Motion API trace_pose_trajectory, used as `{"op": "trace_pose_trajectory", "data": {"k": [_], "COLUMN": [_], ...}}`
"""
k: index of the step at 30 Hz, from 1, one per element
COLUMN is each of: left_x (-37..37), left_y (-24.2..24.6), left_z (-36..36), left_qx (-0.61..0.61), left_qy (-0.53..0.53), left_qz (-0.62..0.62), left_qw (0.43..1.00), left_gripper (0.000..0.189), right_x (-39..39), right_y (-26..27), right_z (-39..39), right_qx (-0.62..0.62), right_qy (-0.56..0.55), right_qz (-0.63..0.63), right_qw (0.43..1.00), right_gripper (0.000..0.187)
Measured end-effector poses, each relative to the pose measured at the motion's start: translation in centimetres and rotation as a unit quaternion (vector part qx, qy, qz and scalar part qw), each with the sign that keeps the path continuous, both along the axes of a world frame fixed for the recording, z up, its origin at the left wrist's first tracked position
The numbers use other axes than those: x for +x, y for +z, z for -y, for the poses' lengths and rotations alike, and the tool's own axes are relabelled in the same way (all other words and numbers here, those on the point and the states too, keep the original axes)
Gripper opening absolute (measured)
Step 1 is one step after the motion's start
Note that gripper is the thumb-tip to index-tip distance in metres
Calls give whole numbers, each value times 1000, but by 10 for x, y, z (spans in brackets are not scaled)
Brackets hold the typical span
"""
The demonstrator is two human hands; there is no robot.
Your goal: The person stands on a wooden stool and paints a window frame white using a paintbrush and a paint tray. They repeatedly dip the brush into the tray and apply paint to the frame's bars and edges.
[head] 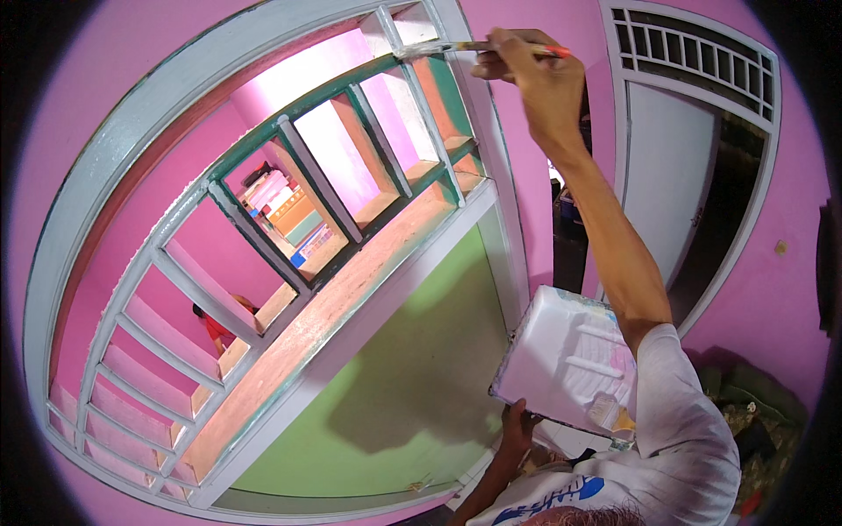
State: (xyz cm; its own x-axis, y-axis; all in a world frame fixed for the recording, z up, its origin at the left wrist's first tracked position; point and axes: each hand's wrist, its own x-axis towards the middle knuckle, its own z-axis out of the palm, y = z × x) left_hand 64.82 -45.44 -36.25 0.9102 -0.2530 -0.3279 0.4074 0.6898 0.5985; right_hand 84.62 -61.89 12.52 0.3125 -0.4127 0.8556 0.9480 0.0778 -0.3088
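My right hand (536, 72) grips a paintbrush (470, 46) with an orange-tipped handle. Its white-coated bristles meet the junction of a crossbar and an upright in the wooden window frame (421, 98). Light grey-white paint covers some bars, while the upper crossbar (342, 82) is still partly dark green. Down low, my left hand (520, 421) holds the edge of a paint tray (552, 348) containing white paint. A second, wider brush (605, 411) rests inside the tray, its handle partly hidden by my sleeve.
Below the frame is a green panel (421, 355) bearing a shadow. To the right, a white door (668, 177) stands ajar in a pink wall (756, 315). Through the openings appear stacked boxes (296, 210) and a person in red (220, 325). Dark covered items (756, 394) lie lower right.
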Motion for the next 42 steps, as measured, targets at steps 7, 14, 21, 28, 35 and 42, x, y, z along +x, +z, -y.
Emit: {"op": "trace_pose_trajectory", "data": {"k": [7, 14, 21, 28, 35, 42], "left_x": [3, 4, 5, 5, 8, 6], "left_y": [-4, -6, -1, -2, -12, -12], "left_z": [1, 2, 1, 2, 3, 4], "left_qx": [-10, -5, 1, -1, -9, 0], "left_qy": [-6, -7, -7, -6, 6, 0], "left_qz": [6, 10, 15, 24, 12, -11], "left_qw": [1000, 1000, 1000, 1000, 1000, 1000], "left_gripper": [45, 47, 48, 49, 48, 48], "right_x": [4, 0, -2, 3, -8, -23], "right_y": [-8, -13, -5, -18, -29, -15], "right_z": [2, 10, -9, 8, -5, -3], "right_qx": [19, 47, 18, 50, -177, -273], "right_qy": [-49, -43, 11, -36, -221, -337], "right_qz": [-22, -14, -7, -13, 83, 140], "right_qw": [998, 998, 1000, 998, 956, 890], "right_gripper": [26, 28, 28, 27, 22, 18]}}
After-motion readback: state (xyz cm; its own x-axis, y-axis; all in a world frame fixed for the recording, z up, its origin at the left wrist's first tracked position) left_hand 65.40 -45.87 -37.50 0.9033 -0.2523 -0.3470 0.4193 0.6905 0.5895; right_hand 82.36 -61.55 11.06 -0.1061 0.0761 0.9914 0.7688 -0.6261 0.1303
